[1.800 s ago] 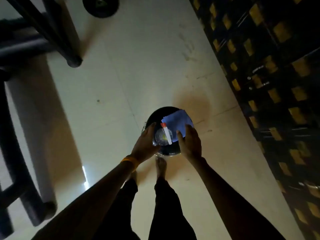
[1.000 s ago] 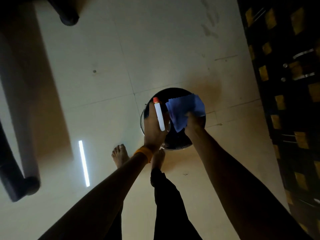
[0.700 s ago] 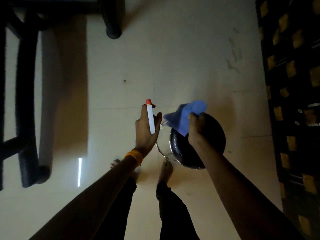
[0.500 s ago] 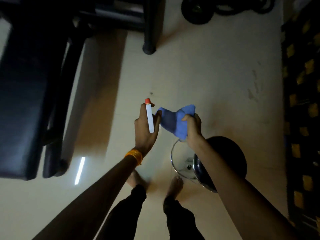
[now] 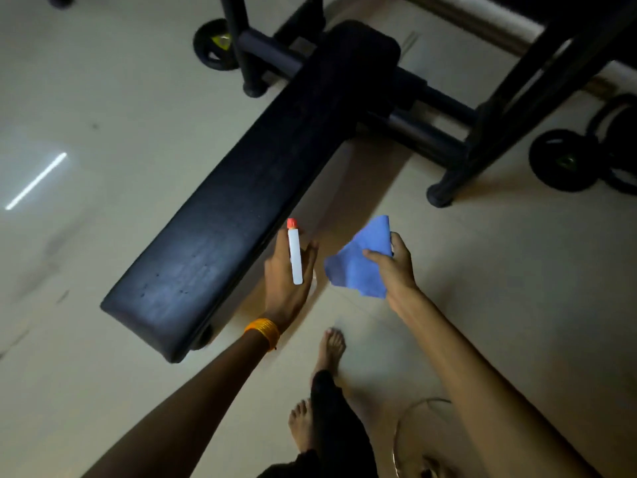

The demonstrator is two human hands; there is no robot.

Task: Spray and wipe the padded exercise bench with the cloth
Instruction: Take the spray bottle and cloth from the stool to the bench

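Note:
The black padded exercise bench (image 5: 241, 201) runs diagonally from lower left to upper middle. My left hand (image 5: 284, 284) holds a small white spray bottle (image 5: 295, 258) with an orange tip, just off the bench's right edge near its lower end. My right hand (image 5: 393, 267) grips a crumpled blue cloth (image 5: 360, 262) above the floor, to the right of the bottle and clear of the bench.
The dark metal frame (image 5: 482, 132) of the bench rack stands at the upper right. Weight plates lie on the floor at the top (image 5: 215, 44) and at the right (image 5: 565, 160). A metal bucket rim (image 5: 401, 439) shows at the bottom beside my bare feet (image 5: 331, 346).
My view has swung from the bucket on the floor up to the bench. Both hands have lifted the spray bottle and the cloth away from the bucket and brought them beside the bench.

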